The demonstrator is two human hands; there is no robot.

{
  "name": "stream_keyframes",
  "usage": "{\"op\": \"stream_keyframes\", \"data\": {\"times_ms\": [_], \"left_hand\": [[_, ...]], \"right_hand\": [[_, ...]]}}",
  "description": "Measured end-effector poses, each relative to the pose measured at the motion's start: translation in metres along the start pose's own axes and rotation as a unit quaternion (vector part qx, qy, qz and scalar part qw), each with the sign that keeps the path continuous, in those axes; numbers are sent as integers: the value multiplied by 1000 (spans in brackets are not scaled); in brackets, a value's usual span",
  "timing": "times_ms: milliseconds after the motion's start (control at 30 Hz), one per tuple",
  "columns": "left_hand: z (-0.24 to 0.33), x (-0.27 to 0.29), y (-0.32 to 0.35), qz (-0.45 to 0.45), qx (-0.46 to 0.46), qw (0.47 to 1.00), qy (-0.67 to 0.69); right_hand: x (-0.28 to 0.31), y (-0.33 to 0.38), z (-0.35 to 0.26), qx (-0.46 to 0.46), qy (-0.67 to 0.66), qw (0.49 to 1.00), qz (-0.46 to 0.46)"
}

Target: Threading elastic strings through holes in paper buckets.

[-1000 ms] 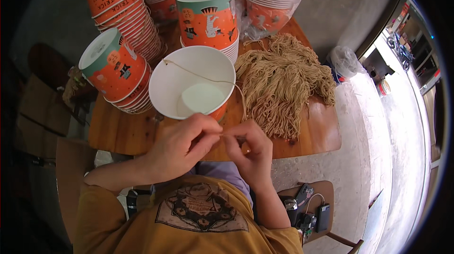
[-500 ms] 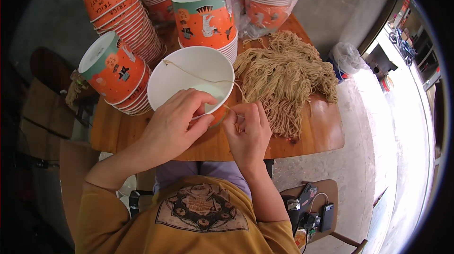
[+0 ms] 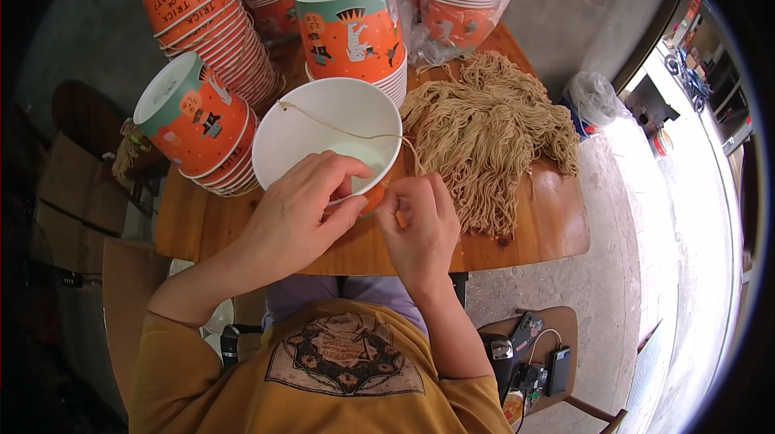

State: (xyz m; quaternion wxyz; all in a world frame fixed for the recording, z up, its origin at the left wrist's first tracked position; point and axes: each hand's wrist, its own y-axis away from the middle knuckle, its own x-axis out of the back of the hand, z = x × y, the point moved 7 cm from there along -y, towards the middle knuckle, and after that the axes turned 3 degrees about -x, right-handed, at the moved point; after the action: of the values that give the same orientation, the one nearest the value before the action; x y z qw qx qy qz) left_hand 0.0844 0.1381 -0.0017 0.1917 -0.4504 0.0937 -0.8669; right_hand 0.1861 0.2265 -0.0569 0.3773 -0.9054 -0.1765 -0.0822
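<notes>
Since the frame of a second earlier, both hands had moved up from in front of the paper bucket [image 3: 303, 143] to its near side. The left hand [image 3: 303, 200] was clamped on the near rim, thumb outside and fingers inside; the right hand [image 3: 424, 224] was curled just beside the bucket's right flank, and whether its fingers were closed on the twine [image 3: 363, 138] could not be told. The bucket lay tipped toward the person, close to the near edge of the wooden table [image 3: 533, 232].

One end of the twine appeared already fastened at the far-left rim; from there it crossed the mouth and ran over the right side toward the right hand. The near side showed no fastening, so that second end looked like the part left. Plenty seemed to remain: a heap of cut twine [image 3: 492, 135] spread toward the table's right edge, and inverted bucket stacks stood along the left edge [image 3: 190, 115] and the far edge [image 3: 347, 26]. Whether those stacks carried twine was too small to judge.
</notes>
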Motion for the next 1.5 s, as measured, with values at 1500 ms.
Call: {"op": "stream_keyframes", "data": {"times_ms": [1500], "left_hand": [[8, -2, -3, -7, -57, 996, -62]], "right_hand": [[-1, 11, 17, -187, -155, 967, -77]]}}
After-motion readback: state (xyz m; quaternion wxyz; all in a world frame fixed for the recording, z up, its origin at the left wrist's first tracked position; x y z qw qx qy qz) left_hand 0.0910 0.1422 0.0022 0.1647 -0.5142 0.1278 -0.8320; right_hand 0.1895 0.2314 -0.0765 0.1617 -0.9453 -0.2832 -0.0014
